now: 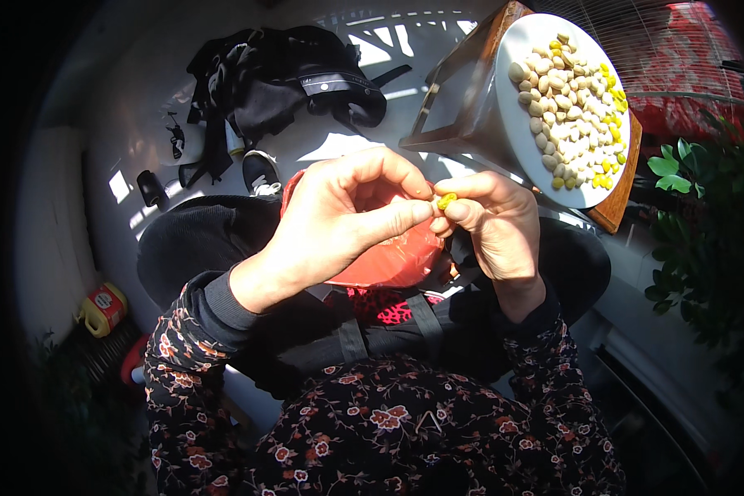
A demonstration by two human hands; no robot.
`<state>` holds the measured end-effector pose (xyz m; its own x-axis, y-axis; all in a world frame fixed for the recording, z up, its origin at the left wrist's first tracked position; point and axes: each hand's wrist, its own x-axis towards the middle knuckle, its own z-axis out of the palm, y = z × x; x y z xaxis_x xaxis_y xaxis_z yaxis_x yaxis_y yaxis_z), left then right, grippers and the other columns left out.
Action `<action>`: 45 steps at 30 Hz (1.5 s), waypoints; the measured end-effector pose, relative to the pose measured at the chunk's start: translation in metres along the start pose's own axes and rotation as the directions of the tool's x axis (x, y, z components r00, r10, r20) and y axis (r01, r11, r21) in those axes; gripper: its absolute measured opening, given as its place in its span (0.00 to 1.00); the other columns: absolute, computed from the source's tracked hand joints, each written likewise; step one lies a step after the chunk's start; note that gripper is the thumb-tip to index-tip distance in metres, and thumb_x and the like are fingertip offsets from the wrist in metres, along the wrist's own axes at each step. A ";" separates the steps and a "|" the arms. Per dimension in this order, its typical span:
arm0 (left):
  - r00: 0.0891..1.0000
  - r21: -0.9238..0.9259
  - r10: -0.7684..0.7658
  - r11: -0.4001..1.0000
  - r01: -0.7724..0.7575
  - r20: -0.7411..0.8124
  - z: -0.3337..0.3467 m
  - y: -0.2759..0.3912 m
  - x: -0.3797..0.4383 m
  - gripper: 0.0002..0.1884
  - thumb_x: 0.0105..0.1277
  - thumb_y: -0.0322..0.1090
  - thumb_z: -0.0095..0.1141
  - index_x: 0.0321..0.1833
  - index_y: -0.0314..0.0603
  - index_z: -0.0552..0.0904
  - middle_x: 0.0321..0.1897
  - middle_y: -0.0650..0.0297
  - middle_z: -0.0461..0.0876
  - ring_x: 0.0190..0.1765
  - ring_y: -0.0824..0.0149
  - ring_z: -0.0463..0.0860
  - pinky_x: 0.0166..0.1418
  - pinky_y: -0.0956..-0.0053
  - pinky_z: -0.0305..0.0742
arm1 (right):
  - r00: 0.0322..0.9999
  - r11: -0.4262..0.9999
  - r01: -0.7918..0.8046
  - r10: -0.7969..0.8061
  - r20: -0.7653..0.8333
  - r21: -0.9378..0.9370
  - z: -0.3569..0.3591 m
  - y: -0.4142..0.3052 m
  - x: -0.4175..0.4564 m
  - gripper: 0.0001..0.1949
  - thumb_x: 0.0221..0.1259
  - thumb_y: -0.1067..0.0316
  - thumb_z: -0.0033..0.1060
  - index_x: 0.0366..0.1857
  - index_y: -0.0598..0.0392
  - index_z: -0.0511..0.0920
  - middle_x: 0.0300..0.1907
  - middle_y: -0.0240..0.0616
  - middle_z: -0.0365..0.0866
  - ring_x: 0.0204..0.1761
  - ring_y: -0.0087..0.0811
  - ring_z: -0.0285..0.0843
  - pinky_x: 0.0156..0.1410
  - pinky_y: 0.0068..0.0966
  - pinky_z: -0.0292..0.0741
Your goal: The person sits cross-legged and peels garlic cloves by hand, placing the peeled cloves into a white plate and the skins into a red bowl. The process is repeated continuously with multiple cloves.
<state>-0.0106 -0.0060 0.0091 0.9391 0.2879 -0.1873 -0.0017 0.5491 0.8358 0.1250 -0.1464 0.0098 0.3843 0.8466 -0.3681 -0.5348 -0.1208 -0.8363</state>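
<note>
My right hand (499,226) pinches a small yellow kernel (446,201), apparently a peeled ginkgo nut, between thumb and forefinger. My left hand (341,217) is at the kernel's left side, its thumb tip close against it. A small gap shows between the left thumb and forefinger, and whether they grip a piece of skin is too small to tell. Directly below both hands, a container lined with a red plastic bag (390,266) sits in my lap. Its inside is mostly hidden by my left hand. At the upper right, a white plate (511,43) carries many pale unpeeled nuts (561,102) and several yellow kernels (614,118).
The plate rests on a wooden stool (620,186). Green leaves (676,167) and a wire rack (601,31) flank it. Black clothing (279,80), a dark sneaker (260,173) and a black cylinder (151,188) are on the floor. A yellow jug (102,310) stands at left.
</note>
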 end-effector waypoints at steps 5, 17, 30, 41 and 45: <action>1.000 -0.004 -0.026 1.000 0.026 0.001 0.002 0.002 0.001 0.07 0.62 0.23 0.59 0.41 0.32 0.78 0.37 0.66 0.79 0.42 0.76 0.79 0.50 0.80 0.76 | 0.999 0.996 0.040 -0.042 -0.013 -0.085 0.003 0.000 0.000 0.07 0.57 0.80 0.61 0.39 0.63 0.80 0.38 0.39 0.82 0.35 0.24 0.81 0.44 0.18 0.79; 0.999 0.145 -0.014 0.989 0.021 -0.051 0.002 0.006 0.000 0.06 0.61 0.23 0.59 0.41 0.33 0.80 0.37 0.66 0.80 0.41 0.76 0.79 0.49 0.81 0.75 | 0.996 0.988 0.091 -0.091 0.001 -0.126 0.003 0.000 -0.002 0.08 0.58 0.82 0.58 0.41 0.64 0.77 0.38 0.38 0.81 0.37 0.23 0.81 0.46 0.19 0.80; 0.994 0.267 0.009 0.963 0.020 -0.106 0.001 0.002 0.001 0.07 0.60 0.27 0.61 0.40 0.32 0.83 0.32 0.64 0.84 0.36 0.78 0.81 0.43 0.84 0.77 | 0.906 0.756 0.380 -0.421 0.049 -0.534 -0.001 0.008 -0.003 0.09 0.51 0.81 0.63 0.37 0.64 0.79 0.36 0.39 0.82 0.38 0.25 0.80 0.44 0.20 0.75; 0.995 0.253 -0.075 0.963 0.091 -0.070 -0.007 0.002 0.005 0.06 0.62 0.25 0.59 0.40 0.30 0.82 0.35 0.61 0.84 0.38 0.75 0.82 0.46 0.82 0.78 | 0.851 0.609 0.480 -0.499 0.166 -0.631 -0.001 0.010 0.001 0.09 0.51 0.82 0.61 0.37 0.64 0.79 0.37 0.41 0.83 0.39 0.26 0.82 0.47 0.20 0.76; 0.993 0.234 -0.105 0.965 0.116 -0.058 -0.008 0.003 0.006 0.06 0.62 0.25 0.59 0.40 0.31 0.82 0.34 0.61 0.84 0.37 0.76 0.82 0.45 0.82 0.78 | 0.970 0.878 0.204 -0.240 -0.030 -0.434 0.005 0.004 -0.005 0.08 0.53 0.82 0.61 0.38 0.62 0.79 0.37 0.39 0.83 0.40 0.24 0.81 0.47 0.19 0.75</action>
<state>-0.0083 0.0038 0.0065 0.9128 0.2732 -0.3037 0.1876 0.3802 0.9057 0.1175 -0.1487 0.0104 0.5241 0.8348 -0.1686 -0.0647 -0.1584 -0.9853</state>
